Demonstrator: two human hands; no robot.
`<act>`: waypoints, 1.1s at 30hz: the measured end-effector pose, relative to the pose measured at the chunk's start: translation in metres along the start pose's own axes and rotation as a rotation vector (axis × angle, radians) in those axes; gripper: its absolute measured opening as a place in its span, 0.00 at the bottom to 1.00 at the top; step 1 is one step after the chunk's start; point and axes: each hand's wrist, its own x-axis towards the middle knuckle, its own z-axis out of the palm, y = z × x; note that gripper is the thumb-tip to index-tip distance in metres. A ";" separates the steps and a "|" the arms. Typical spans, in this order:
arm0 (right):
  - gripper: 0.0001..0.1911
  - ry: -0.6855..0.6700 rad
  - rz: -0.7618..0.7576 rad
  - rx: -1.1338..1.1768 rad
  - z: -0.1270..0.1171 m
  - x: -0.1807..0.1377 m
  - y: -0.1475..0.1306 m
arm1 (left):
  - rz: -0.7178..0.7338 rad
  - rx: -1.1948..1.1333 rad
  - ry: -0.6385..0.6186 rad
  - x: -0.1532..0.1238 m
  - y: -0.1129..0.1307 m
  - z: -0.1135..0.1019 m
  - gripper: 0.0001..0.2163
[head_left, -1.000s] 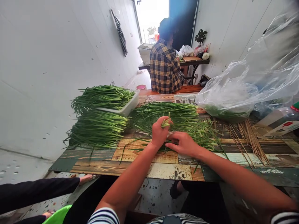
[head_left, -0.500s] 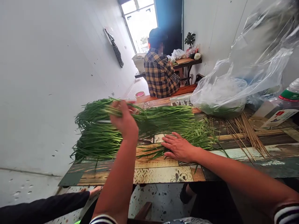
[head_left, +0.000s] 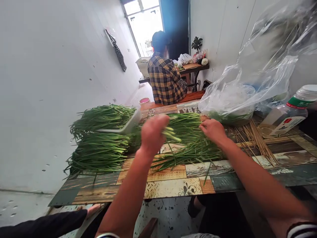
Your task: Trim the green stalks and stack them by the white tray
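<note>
green stalks (head_left: 171,133) are gripped in the closed fingers of the left hand (head_left: 153,134), above the middle of the table (head_left: 170,190). the right hand (head_left: 214,130) is set at the right end of the middle pile (head_left: 185,124), its fingers curled; whether a stalk is pinched cannot be told. at far left, a white tray (head_left: 134,121) is heaped with greens (head_left: 107,116).

Reads roughly as "YBZ", in dark capitals on a pale plank (head_left: 182,108) at the far side of the patchwork tabletop (head_left: 160,187), hard to be sure of letter by letter. Shows as light characters on the green band of the plastic bottle (head_left: 284,116), too small to read; appears also as whitish marks on the dark green plank (head_left: 262,181), too blurred to decipher.
</note>
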 end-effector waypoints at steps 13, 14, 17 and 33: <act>0.11 -0.173 -0.068 -0.188 0.000 -0.002 0.012 | 0.232 0.270 -0.477 -0.038 0.004 0.059 0.12; 0.10 -0.170 -0.078 -0.174 0.000 -0.003 0.011 | 0.213 0.253 -0.461 -0.038 0.003 0.058 0.13; 0.10 -0.200 -0.115 -0.140 0.002 -0.003 0.011 | 0.185 0.214 -0.425 -0.039 0.000 0.056 0.15; 0.07 0.098 -0.397 0.603 -0.030 -0.024 -0.048 | 0.042 -0.003 -0.041 -0.038 0.005 0.057 0.15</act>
